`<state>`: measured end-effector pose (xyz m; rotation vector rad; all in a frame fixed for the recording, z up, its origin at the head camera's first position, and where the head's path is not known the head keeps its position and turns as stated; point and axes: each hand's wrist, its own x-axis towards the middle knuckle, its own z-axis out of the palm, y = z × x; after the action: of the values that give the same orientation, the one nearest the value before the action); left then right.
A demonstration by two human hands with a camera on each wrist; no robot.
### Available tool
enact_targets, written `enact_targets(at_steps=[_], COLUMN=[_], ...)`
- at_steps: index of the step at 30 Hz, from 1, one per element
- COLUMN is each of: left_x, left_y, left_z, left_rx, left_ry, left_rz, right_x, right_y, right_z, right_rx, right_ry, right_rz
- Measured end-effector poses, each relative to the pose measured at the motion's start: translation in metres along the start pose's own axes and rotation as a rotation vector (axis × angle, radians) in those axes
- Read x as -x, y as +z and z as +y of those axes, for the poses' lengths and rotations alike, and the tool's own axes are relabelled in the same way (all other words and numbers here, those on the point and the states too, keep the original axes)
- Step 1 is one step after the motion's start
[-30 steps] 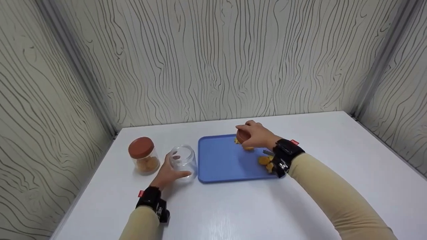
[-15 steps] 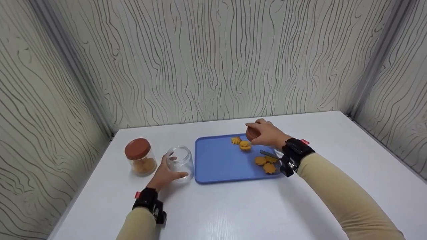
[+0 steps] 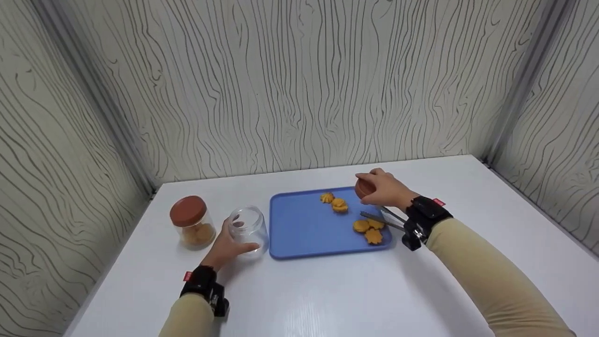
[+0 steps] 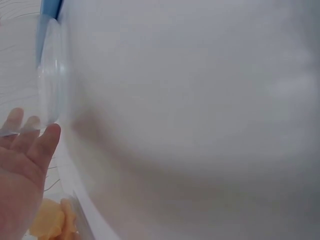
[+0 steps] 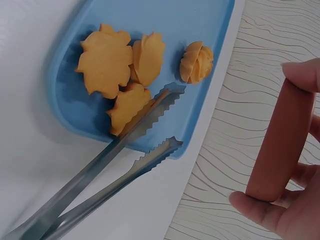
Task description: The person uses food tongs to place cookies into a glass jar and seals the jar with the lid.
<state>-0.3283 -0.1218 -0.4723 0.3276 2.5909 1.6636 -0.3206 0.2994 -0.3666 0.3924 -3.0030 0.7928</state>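
While the left hand (image 3: pixel 228 247) steadies the open jar (image 3: pixel 248 228) at nine o'clock, the right hand (image 3: pixel 386 189) grips its brown lid (image 3: pixel 364 188) at two o'clock. Parking that lid looks next; the tongs (image 3: pixel 383 219) need a free hand.

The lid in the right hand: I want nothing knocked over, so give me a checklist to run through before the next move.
1. Right hand grips the brown lid firmly: ok.
2. Left hand steadies the open jar: ok, and the jar stands upright.
3. Open jar has no lid on it: ok.
4. Tongs clear of the hand's path: not ok, they lie over the blue tray's right edge, under the wrist.
5. Cookies off the tray: not ok, they lie on it.
6. Closed jar out of the way: ok.
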Motion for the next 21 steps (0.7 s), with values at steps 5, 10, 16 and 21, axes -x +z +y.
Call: enact_targets(at_steps=[5, 10, 16, 21], left_x=[0.000, 0.000, 0.000, 0.001], left_y=[0.000, 0.000, 0.000, -0.001], left_z=[0.002, 0.003, 0.002, 0.002], left_rx=[-0.022, -0.034, -0.029, -0.019], left_ry=[-0.025, -0.017, -0.033, -0.035], left_rz=[-0.002, 0.006, 0.001, -0.001], right_x=[0.004, 0.007, 0.012, 0.015], right_y=[-0.003, -0.005, -0.009, -0.011], right_z=[0.008, 0.019, 0.034, 0.046], right_rx=[-0.012, -0.013, 0.001, 0.011], right_ry=[0.007, 0.023, 0.050, 0.080], right_rz=[0.010, 0.024, 0.054, 0.058])
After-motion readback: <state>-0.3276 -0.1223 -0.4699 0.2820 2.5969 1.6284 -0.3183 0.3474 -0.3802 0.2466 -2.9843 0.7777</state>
